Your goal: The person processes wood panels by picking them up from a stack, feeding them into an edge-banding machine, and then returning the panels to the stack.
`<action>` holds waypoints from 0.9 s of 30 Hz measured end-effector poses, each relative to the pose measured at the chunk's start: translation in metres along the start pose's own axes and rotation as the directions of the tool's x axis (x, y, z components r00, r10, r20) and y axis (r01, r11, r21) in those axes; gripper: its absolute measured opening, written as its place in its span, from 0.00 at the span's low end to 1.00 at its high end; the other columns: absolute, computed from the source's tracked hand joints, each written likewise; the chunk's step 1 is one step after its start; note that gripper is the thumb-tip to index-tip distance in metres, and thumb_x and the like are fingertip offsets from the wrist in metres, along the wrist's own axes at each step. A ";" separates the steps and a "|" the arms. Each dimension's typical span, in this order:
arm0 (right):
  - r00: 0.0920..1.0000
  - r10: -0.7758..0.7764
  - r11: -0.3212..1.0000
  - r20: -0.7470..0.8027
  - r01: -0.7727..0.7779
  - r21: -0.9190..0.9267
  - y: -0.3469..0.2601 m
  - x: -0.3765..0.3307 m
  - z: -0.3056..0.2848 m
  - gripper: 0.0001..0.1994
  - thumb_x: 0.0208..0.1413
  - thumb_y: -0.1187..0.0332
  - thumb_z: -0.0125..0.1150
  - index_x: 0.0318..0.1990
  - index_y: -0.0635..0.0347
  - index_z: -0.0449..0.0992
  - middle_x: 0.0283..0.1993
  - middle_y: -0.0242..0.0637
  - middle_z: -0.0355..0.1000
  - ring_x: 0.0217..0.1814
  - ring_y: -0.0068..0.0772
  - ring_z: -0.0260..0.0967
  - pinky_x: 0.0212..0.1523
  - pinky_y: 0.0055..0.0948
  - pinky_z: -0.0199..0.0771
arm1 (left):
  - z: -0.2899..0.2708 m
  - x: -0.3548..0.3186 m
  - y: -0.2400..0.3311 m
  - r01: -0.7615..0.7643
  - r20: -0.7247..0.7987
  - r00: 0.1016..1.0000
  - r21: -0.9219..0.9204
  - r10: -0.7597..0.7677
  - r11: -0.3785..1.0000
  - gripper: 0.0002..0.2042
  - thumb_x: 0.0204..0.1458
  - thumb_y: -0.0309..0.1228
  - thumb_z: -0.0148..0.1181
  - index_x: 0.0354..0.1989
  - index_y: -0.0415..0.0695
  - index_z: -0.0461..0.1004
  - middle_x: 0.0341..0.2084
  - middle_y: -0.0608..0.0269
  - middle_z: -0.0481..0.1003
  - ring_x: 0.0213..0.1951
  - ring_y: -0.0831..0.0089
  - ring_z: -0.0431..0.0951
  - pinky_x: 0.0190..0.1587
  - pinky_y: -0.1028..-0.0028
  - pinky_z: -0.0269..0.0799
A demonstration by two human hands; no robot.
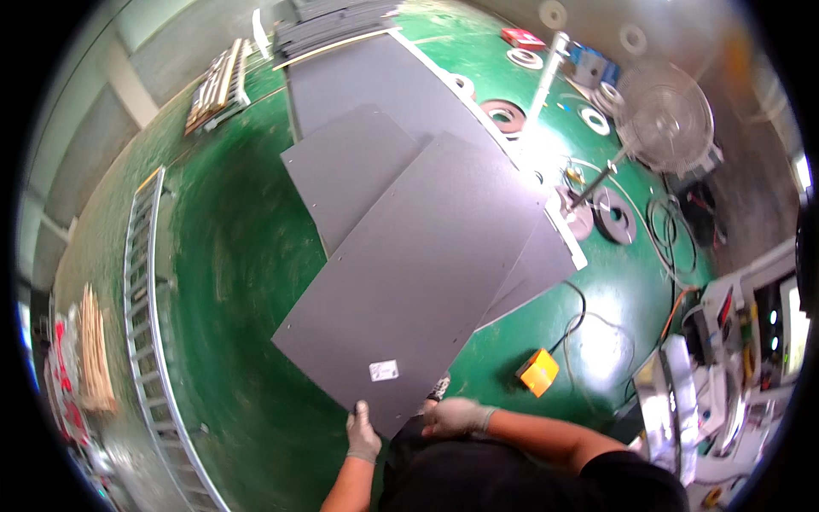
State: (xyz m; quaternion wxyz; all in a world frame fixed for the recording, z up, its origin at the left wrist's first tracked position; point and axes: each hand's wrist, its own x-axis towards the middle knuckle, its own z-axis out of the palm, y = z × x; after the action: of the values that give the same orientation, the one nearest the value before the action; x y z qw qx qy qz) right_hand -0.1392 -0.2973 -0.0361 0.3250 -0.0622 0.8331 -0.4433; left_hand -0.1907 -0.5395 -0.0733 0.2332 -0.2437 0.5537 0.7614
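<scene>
A large grey panel (418, 264) with a white label (384, 370) slants across the view, its near corner close to my body. My left hand (364, 437), in a pale glove, grips the panel's near left edge with the thumb on top. My right hand (456, 417), also gloved, is closed beside the near right edge; what its fingers hold, if anything, is hidden. Beneath the panel's far part lies another grey panel (341, 166), set askew on a long table (341, 81) with a grey top.
Dark stacked sheets (333, 30) stand at the table's far end. A metal roller conveyor (149, 316) runs along the left. On the right are a pedestal fan (664, 118), edging rolls (614, 215), an orange foot pedal (539, 372) with a cable, and a machine (725, 384).
</scene>
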 end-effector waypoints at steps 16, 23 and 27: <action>0.202 0.586 0.749 -0.784 -0.503 0.431 0.197 -0.136 -0.121 0.31 0.67 0.45 0.39 0.38 0.69 0.77 0.41 0.59 0.75 0.44 0.64 0.71 0.50 0.48 0.69 | -0.182 0.084 0.140 -0.114 -0.220 0.943 0.492 0.250 0.863 0.32 0.63 0.53 0.47 0.54 0.29 0.70 0.49 0.52 0.75 0.45 0.62 0.77 0.50 0.64 0.74; -0.188 0.618 0.759 -0.763 -0.108 0.642 0.167 -0.269 -0.033 0.31 0.66 0.45 0.43 0.42 0.72 0.76 0.42 0.59 0.74 0.48 0.59 0.70 0.49 0.42 0.67 | -0.015 0.179 0.188 -0.374 0.181 0.927 0.439 0.327 0.817 0.31 0.64 0.52 0.46 0.52 0.29 0.71 0.47 0.54 0.75 0.45 0.65 0.76 0.50 0.66 0.73; -0.342 0.822 0.565 -0.456 0.593 0.573 0.085 -0.320 0.063 0.27 0.67 0.49 0.45 0.48 0.71 0.76 0.46 0.42 0.77 0.47 0.33 0.71 0.52 0.31 0.67 | 0.140 0.219 0.202 -0.486 0.507 0.828 0.432 0.241 0.760 0.29 0.65 0.51 0.45 0.51 0.30 0.73 0.46 0.56 0.76 0.45 0.68 0.76 0.50 0.68 0.72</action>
State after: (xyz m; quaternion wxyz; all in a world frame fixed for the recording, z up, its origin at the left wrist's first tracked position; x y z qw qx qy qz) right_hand 0.1637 -0.1647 0.0286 -0.4544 0.6058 0.3829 -0.5290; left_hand -0.5018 -0.4433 -0.0268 0.2501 0.1181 0.7194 0.6371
